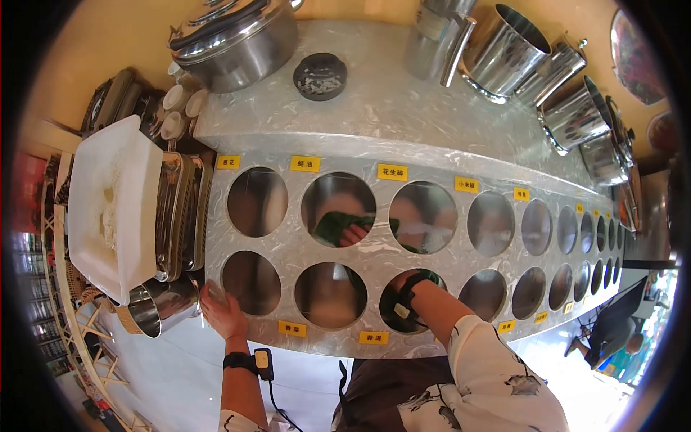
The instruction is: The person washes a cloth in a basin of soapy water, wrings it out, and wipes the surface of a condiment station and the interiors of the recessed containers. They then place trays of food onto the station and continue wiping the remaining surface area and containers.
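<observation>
My right hand (353, 234) reaches down through a round hole in the front row of the speckled grey counter (288, 248). Its fingers show through a back-row hole, pressed on a dark green cloth (331, 227); the rest of the hand is hidden under the counter top. A black band (410, 286) circles that wrist at the hole's rim. My left hand (223, 313) lies at the counter's left front edge, fingers stretched out, holding nothing. It is close to a shiny metal pot (164, 306).
Yellow labels (306, 164) line the two rows of holes. A white plastic tub (144, 209) sits on stacked metal trays (176, 216) at left. A lidded pot (237, 47), a black ashtray-like bowl (319, 76) and steel containers (507, 54) stand on the raised ledge. A person (612, 335) is at far right.
</observation>
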Demonstrator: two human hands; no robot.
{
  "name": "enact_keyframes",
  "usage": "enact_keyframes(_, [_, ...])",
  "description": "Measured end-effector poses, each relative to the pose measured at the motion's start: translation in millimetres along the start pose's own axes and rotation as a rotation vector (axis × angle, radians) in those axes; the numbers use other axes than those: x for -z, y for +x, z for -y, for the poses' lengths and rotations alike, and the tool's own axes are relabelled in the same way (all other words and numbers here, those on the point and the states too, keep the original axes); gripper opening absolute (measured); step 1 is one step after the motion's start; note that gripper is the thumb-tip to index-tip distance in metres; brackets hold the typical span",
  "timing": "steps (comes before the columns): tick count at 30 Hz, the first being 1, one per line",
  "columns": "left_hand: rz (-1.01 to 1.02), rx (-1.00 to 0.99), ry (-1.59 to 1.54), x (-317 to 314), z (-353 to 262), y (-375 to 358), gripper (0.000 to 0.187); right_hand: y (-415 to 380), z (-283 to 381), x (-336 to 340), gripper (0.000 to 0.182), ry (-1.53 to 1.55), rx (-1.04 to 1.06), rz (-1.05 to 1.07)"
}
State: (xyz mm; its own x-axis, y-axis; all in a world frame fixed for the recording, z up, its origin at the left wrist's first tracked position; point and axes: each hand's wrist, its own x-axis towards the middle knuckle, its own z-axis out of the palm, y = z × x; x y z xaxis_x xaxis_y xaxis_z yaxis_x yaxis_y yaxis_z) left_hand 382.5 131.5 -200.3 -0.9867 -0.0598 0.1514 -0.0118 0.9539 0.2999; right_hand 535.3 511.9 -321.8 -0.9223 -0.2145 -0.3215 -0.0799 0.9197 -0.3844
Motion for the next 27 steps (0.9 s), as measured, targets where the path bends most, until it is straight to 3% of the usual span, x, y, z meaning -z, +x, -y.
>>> enact_keyframes(4, [0.005,0.002,-0.015,-1.1,-0.3,0.0,0.053,37.3,-29.3,0.9,0.059,-0.331,-0.220,-0.421])
enact_keyframes(7, [-0.008,-0.013,-0.009,-0.8,-1.0,-0.5,0.053,47.9,-48.7,7.2,0.060,-0.437,-0.385,-0.601])
enact_keyframes(8, [-0.009,-0.017,-0.011,-1.6,1.1,-0.8,0.053,44.2,-48.2,8.7,0.060,-0.439,-0.390,-0.603])
enact_keyframes(10, [-0.005,-0.012,-0.004,-3.6,5.5,0.0,0.054,30.4,-48.5,13.6,0.068,-0.143,-0.686,-0.831])
enact_keyframes(11, [-0.009,-0.014,-0.010,-2.7,5.6,0.4,0.054,26.8,-52.8,8.3,0.068,-0.147,-0.687,-0.837])
enact_keyframes(13, [-0.024,-0.036,0.003,-2.2,4.1,-0.5,0.053,27.6,-62.3,-2.0,0.073,-0.258,-0.832,-1.056])
enact_keyframes(16, [-0.021,-0.016,0.015,2.5,-2.1,-0.9,0.053,31.0,-71.7,-12.2,0.072,-0.304,-0.805,-1.129])
enact_keyframes(20, [-0.032,-0.039,0.031,0.6,2.5,-2.4,0.053,32.1,-53.9,-10.7,0.070,-0.425,-0.823,-1.109])
enact_keyframes(22, [-0.014,0.000,0.004,0.1,3.4,-1.7,0.054,20.0,-18.5,13.3,0.063,-0.222,-0.776,-0.841])
enact_keyframes(23, [-0.015,-0.014,-0.002,-0.4,3.4,-1.3,0.054,11.2,-5.6,17.4,0.063,-0.223,-0.789,-0.850])
enact_keyframes(25, [-0.029,0.001,0.016,-1.7,4.4,-2.8,0.054,-13.1,20.9,21.2,0.054,-0.390,-0.564,-0.581])
enact_keyframes(26, [-0.029,-0.014,0.010,-2.8,5.9,-3.3,0.054,-24.6,31.5,36.7,0.054,-0.391,-0.579,-0.588])
enact_keyframes(27, [-0.029,-0.017,0.005,-4.2,7.9,-3.1,0.055,-37.6,44.0,57.2,0.051,-0.027,-0.607,-0.313])
